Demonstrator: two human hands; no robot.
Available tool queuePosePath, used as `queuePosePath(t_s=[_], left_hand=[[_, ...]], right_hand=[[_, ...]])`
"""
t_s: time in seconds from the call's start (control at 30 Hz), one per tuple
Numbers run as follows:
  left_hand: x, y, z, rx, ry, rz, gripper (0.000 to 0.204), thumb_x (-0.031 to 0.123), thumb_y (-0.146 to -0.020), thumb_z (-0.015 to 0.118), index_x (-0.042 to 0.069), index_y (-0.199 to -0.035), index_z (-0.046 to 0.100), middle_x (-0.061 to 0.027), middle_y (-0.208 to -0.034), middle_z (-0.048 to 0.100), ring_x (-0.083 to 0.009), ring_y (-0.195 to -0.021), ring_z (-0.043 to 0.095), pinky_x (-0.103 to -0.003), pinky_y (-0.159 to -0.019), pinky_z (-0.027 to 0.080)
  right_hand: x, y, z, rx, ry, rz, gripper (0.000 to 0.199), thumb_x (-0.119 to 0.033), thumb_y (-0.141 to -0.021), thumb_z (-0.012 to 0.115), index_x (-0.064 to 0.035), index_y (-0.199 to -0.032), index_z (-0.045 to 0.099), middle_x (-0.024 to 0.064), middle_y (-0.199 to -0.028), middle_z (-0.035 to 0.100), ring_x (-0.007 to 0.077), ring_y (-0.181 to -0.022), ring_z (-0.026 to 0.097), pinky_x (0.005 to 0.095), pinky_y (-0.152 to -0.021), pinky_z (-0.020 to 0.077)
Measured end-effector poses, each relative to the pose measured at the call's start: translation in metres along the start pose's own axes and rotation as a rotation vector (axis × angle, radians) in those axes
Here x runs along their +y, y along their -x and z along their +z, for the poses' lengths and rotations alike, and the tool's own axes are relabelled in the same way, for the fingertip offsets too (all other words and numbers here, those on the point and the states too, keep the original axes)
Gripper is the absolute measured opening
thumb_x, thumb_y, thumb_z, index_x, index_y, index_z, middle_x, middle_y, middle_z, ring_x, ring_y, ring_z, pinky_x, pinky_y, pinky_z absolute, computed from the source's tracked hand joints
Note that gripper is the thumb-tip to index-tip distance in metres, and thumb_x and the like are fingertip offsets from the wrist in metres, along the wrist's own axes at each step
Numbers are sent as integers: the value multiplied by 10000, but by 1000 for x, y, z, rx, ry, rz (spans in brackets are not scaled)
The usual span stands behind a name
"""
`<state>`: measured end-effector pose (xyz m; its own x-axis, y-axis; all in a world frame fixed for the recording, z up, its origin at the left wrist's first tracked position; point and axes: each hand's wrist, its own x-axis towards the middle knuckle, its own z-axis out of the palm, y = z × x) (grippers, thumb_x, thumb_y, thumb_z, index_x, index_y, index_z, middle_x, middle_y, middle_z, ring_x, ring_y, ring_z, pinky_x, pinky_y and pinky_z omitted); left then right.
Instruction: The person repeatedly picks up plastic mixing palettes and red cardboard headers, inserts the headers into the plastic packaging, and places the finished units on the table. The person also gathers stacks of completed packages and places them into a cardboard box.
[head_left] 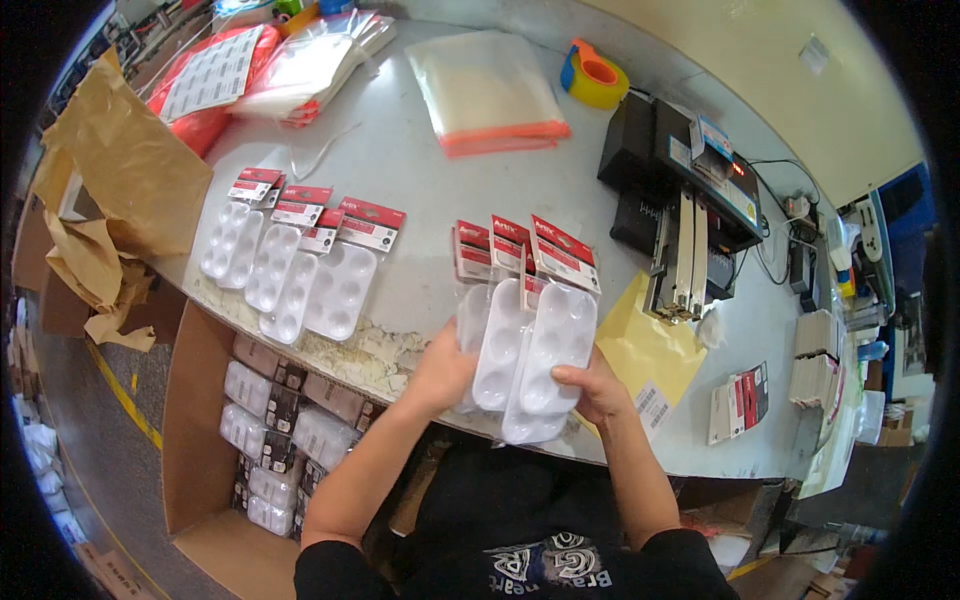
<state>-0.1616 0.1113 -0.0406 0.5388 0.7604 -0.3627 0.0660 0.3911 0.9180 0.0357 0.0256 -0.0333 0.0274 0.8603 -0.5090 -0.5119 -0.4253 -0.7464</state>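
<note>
Several white plastic paint palettes (556, 350) with round wells and red-and-white header cards (563, 255) are fanned together between my hands, over the table's near edge. My left hand (447, 368) grips the bundle from its left side, its fingertips hidden behind the palettes. On the right, my right hand (598, 388) closes on the lower part, with the thumb lying across the front palette. To the left, more carded palettes (342, 290) lie overlapping in a row on the table (400, 190).
A cardboard box (195, 420) with packed palettes stands below the table's left edge. Torn brown paper (120, 160) hangs over the left side. Clear bags (485, 90), a tape roll (595, 75) and a black sealing machine (690, 190) stand farther back. A yellow envelope (650, 335) lies right.
</note>
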Motion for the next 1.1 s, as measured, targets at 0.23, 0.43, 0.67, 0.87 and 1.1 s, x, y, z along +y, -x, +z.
queuePosePath(t_s=[0.23,0.43,0.67,0.87,1.1], left_hand=[[27,17,23,181,-476,100,500,336,-852,574,-29,-1152,411,-324,-1008,578,-478,-989,549,-470,-835,435],[43,27,6,229,-582,199,440,252,-871,569,-36,-1162,406,-312,-944,606,-484,-922,571,-487,-779,445],[66,43,5,313,-694,301,418,199,-862,588,-53,-1146,413,-304,-960,605,-482,-931,570,-461,-769,459],[61,43,-14,538,-668,314,474,194,-839,654,-84,-1162,445,-250,-986,629,-378,-895,624,-406,-791,469],[118,72,-45,805,-175,485,512,152,-830,646,-79,-1247,460,-158,-1112,595,-251,-930,620,-338,-828,485]], right_hand=[[5,2,-6,15,-146,-90,913,-117,-562,810,-6,-1345,353,129,-1219,527,259,-1133,532,384,-979,437],[5,-2,9,-31,-182,-106,927,-117,-550,818,-8,-1346,356,124,-1230,516,252,-1137,524,384,-987,426],[1,-6,25,-62,-186,-168,950,-121,-546,830,-41,-1363,352,105,-1237,518,246,-1140,520,376,-994,415],[3,-11,18,2,-267,-133,962,-100,-532,844,-47,-1359,356,108,-1226,530,248,-1145,521,382,-996,422],[3,-13,-6,138,-166,-254,978,-116,-521,868,-26,-1348,354,128,-1237,524,246,-1153,517,379,-995,425]])
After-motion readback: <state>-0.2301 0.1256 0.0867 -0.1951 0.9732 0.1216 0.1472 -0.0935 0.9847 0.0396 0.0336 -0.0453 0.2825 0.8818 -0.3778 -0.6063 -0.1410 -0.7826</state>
